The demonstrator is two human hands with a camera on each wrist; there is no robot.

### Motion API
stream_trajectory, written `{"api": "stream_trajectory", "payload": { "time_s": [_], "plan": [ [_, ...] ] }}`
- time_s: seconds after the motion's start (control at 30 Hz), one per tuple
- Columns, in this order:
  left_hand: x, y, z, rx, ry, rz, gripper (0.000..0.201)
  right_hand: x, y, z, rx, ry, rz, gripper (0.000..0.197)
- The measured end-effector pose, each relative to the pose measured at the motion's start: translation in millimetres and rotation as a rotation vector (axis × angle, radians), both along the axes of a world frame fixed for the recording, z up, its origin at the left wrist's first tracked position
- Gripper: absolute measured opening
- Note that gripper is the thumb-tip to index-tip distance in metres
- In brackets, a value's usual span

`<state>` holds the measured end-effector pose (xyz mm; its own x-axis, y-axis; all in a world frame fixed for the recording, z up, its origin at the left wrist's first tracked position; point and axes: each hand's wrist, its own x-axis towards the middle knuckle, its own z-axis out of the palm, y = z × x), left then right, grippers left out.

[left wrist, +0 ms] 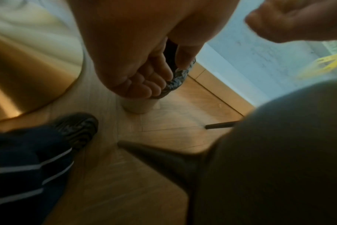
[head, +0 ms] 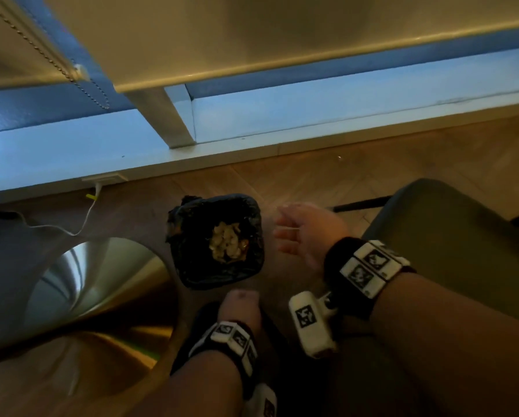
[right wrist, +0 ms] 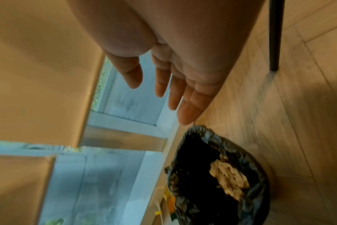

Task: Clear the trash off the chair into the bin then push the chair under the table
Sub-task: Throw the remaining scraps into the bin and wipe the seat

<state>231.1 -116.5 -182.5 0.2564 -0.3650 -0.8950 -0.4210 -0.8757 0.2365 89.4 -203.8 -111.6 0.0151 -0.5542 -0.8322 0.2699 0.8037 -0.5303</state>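
— What took up the most room where you stood?

— The wooden floor, herringbone boards running to a white skirting at twelve o'clock, with a low window above it and a roller blind pulled most of the way down. At nine o'clock was the table, pale top over a broad brushed-metal base.

— And the chair?

— The chair stood at three o'clock, grey-green padded seat, thin black legs splayed on the boards. I could see nothing lying on the part of the seat in sight.

— Where was the bin?

— The bin sat dead centre on the floor, between table base and chair, lined with a crinkled black bag. Crumpled pale trash lay inside it.

— The hands?

— The right hand hung just beside the bin at its three o'clock, fingers straight and spread, gripping nothing. The left hand was at the bin's six o'clock, fingers curled in toward the palm with nothing between them.

— Smaller bits?

— A white cable trailed from a floor socket at ten o'clock, a yellow tag on it. The person's dark shoe was planted near the table base.
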Motion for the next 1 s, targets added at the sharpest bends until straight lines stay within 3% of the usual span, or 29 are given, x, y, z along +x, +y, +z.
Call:
{"api": "stream_trajectory", "payload": {
  "time_s": [0.13,0.23,0.33,0.43,0.47,0.6,0.67,0.7,0.73,0.8,0.93,1.0],
  "plan": [
    [0,-13,10,-0.136,-0.146,0.079,0.02,-73,46,34,-0.057,0.107,-0.069,0.018],
    [-10,-26,23,-0.311,-0.139,-0.003,0.018,-123,93,57,-0.106,0.26,-0.091,0.01],
    [-40,-34,48,-0.508,-0.061,-0.184,0.012,-170,152,69,-0.031,0.498,0.023,0.01],
    [-86,-22,86,-0.635,0.093,-0.473,0.009,-206,216,71,0.12,0.631,0.288,0.004],
    [-100,-12,97,-0.662,0.167,-0.597,0.012,-214,234,70,0.178,0.653,0.431,0.012],
    [-149,46,110,-0.658,0.352,-1.416,0.053,-211,284,75,0.227,0.693,0.944,0.079],
    [-166,71,103,-0.541,0.259,-1.706,0.066,-197,305,75,0.203,0.73,1.141,0.107],
    [-174,79,98,-0.535,0.192,-1.762,0.064,-189,316,73,0.177,0.749,1.241,0.112],
    [-179,84,96,-0.551,0.151,-1.759,0.057,-180,326,69,0.142,0.749,1.324,0.112],
    [-188,84,93,-0.582,0.143,-1.676,0.042,-166,339,56,0.089,0.732,1.398,0.094],
    [-197,74,88,-0.559,0.15,-1.643,0.033,-165,342,35,-0.041,0.752,1.289,0.043],
    [-197,72,89,-0.558,0.17,-1.63,0.034,-173,333,38,-0.063,0.782,1.182,0.029]
  ]
}}
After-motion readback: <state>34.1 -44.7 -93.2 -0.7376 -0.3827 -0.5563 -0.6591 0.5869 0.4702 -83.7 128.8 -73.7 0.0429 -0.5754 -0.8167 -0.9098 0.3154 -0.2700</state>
